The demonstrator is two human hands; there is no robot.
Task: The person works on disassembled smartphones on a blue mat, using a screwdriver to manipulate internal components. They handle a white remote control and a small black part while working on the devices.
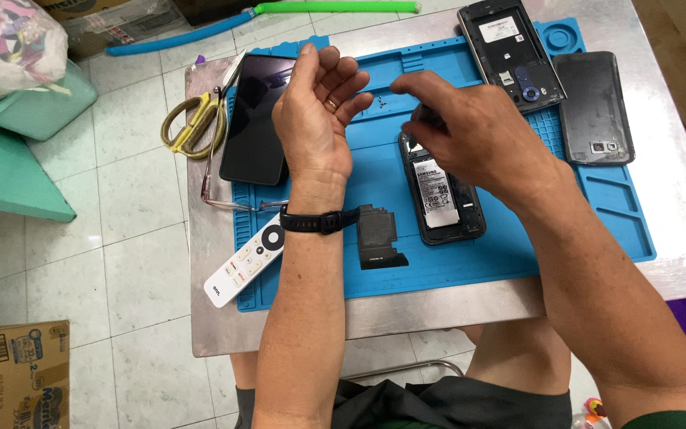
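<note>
My left hand [319,111] hovers palm-up over the blue repair mat [518,246], fingers loosely curled and holding nothing I can see. It wears a ring and a black wristband. My right hand [470,131] reaches over the top end of an opened phone [444,199] with its battery exposed; its fingertips pinch together near some tiny screws [380,101] on the mat, and whether anything is between them is hidden. A dark phone screen [257,119] lies left of my left hand. A small black inner cover [376,237] lies beside the opened phone.
A phone frame [510,48] and a dark back cover [595,107] lie at the mat's far right. Yellow-handled scissors [192,123], eyeglasses [220,195] and a white remote [245,260] rest at the metal table's [438,306] left side. A cardboard box [13,373] stands on the tiled floor.
</note>
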